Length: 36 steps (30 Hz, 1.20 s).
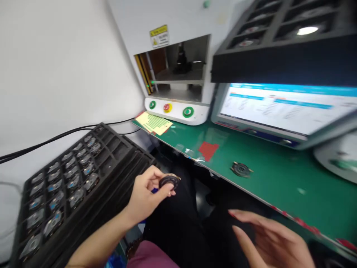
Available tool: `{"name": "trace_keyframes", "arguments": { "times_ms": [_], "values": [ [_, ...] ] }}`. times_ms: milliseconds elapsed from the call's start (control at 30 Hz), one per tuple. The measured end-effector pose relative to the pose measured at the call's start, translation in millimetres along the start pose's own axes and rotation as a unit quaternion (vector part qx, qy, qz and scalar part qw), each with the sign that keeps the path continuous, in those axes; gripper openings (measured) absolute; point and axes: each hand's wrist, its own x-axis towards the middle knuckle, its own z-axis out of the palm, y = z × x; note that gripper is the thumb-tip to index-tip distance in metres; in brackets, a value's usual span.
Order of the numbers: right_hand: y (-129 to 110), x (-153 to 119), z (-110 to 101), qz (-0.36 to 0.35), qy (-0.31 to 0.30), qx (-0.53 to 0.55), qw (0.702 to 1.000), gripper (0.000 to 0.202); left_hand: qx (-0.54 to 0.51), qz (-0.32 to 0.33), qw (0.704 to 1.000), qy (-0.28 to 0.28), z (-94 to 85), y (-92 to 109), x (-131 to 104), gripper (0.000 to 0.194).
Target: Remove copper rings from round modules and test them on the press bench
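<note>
A round black part with small gold-coloured tabs is held between the thumb and fingers of my left hand, above my lap. My right hand is at the lower right with thumb and fingers apart and nothing between them. A similar round black part lies on the green table, beyond my right hand. To the left of my left hand, a black compartment tray holds several round parts, with some compartments at its right side bare.
A white machine with green and red buttons stands at the back. Right of it is a monitor, below a black rack of parts. A yellow sheet and red patch lie on the table. Black cables run along the wall.
</note>
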Motion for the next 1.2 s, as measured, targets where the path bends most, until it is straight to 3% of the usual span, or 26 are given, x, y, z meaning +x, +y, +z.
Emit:
{"name": "trace_keyframes", "arguments": {
  "times_ms": [67, 167, 267, 367, 433, 500, 600, 667, 733, 833, 933, 1000, 1100, 1200],
  "values": [
    [-12, -2, 12, -0.013, 0.006, -0.001, 1.0, 0.03, -0.024, 0.011, 0.998, -0.053, 25.7, -6, 2, 0.015],
    [-24, 6, 20, 0.031, -0.013, 0.042, 0.999, 0.035, 0.022, 0.104, 0.986, -0.127, 54.2, -6, 12, 0.005],
    [-25, 11, 19, 0.115, -0.015, 0.15, 0.982, 0.037, 0.071, 0.234, 0.958, -0.149, 73.4, -2, 18, 0.002],
    [-20, 11, 16, 0.175, 0.013, 0.232, 0.957, 0.038, 0.057, 0.289, 0.942, -0.16, 82.5, -1, 19, 0.008],
    [-19, 11, 14, 0.188, 0.02, 0.238, 0.953, 0.04, 0.003, 0.255, 0.947, -0.195, 83.1, -3, 20, 0.013],
    [-21, 12, 11, 0.164, 0.018, 0.207, 0.964, 0.039, -0.084, 0.145, 0.948, -0.269, 80.8, -6, 23, 0.023],
    [-30, 17, 2, 0.058, -0.013, 0.089, 0.994, 0.05, -0.166, -0.064, 0.912, -0.371, 77.0, -13, 32, 0.052],
    [-36, 21, -5, -0.015, -0.075, -0.012, 0.997, 0.064, -0.159, -0.136, 0.883, -0.421, 76.7, -17, 38, 0.063],
    [-42, 26, -12, -0.061, -0.168, -0.103, 0.978, 0.074, -0.14, -0.155, 0.852, -0.48, 78.0, -20, 44, 0.067],
    [-47, 31, -17, -0.088, -0.282, -0.202, 0.934, 0.076, -0.103, -0.114, 0.823, -0.548, 79.7, -24, 52, 0.057],
    [-47, 35, -19, -0.105, -0.342, -0.243, 0.902, 0.078, -0.085, -0.067, 0.795, -0.596, 79.8, -26, 58, 0.048],
    [-48, 37, -20, -0.106, -0.362, -0.233, 0.896, 0.078, -0.109, -0.091, 0.77, -0.623, 80.4, -29, 60, 0.046],
    [-52, 37, -20, -0.094, -0.311, -0.185, 0.928, 0.074, -0.225, -0.145, 0.758, -0.595, 83.9, -35, 55, 0.036],
    [-55, 31, -17, -0.082, -0.12, -0.09, 0.985, 0.07, -0.348, -0.128, 0.765, -0.526, 88.7, -39, 46, 0.039]
  ]
}}
